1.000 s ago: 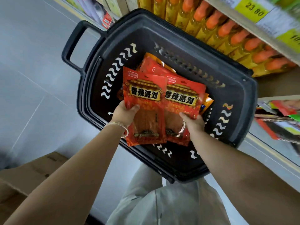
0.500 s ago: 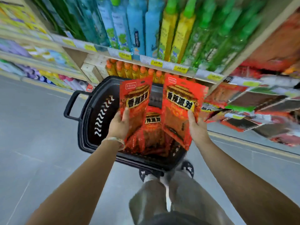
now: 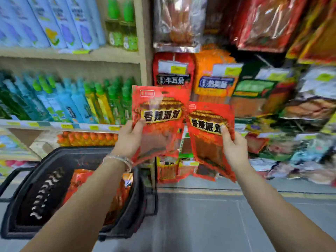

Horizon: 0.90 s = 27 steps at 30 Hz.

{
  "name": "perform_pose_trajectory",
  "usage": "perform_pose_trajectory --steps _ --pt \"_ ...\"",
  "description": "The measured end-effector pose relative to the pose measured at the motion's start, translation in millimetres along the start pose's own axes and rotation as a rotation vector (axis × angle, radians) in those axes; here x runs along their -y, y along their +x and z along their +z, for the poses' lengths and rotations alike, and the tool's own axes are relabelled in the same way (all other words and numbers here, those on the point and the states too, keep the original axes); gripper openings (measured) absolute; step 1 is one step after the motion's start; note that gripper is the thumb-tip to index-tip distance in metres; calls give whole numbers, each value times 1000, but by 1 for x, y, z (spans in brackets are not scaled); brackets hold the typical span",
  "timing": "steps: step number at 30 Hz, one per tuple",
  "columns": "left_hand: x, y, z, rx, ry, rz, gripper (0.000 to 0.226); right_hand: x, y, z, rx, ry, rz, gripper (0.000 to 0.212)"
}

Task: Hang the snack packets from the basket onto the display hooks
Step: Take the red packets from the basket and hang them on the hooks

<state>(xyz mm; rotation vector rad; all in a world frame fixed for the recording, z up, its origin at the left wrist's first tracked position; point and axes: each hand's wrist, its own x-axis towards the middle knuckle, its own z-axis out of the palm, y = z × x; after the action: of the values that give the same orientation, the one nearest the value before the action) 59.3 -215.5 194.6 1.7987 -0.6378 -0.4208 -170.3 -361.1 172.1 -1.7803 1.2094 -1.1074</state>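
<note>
Head view: at frame centre, the left grip (image 3: pixel 130 138) pinches a red snack packet (image 3: pixel 161 124) by its left edge, upright, long axis vertical. Just right of it, the right grip (image 3: pixel 234 150) pinches a second packet (image 3: pixel 207 142), its top tilted left. At lower left, the black basket (image 3: pixel 11 224) holds more red packets (image 3: pixel 78 180).

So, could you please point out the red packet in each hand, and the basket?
left packet (image 3: pixel 162 115): head view, on its yellow label.
right packet (image 3: pixel 203 123): head view, on its yellow label.
basket (image 3: pixel 72 151): head view, on its far rim.
</note>
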Motion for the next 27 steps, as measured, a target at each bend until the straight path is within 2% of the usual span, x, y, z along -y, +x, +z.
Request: perform_pose_trajectory --steps 3,8,12,14,16,18,23,25,27 --pt "-52 -8 49 8 -44 146 28 5 32 -63 -64 -11 -44 42" --pt "-132 -7 100 -51 -76 320 29 33 85 -145 -183 89 -164 19" --pt "-187 3 130 -83 -160 384 27 63 130 -190 -269 141 -186 21" --pt "-207 13 143 -74 -204 413 23 77 148 -202 -318 205 -215 24" --pt "-224 25 152 -49 -236 405 29 86 168 -209 -348 268 -202 40" --pt "-237 38 159 -25 -281 408 34 93 192 -215 -355 322 -211 48" --pt "-264 74 181 -51 -362 413 26 117 254 -220 -270 441 -151 59" --pt "-273 89 189 -42 -397 396 27 126 279 -219 -253 480 -158 44" --pt "-281 103 197 -35 -420 394 27 134 300 -216 -227 497 -188 15"
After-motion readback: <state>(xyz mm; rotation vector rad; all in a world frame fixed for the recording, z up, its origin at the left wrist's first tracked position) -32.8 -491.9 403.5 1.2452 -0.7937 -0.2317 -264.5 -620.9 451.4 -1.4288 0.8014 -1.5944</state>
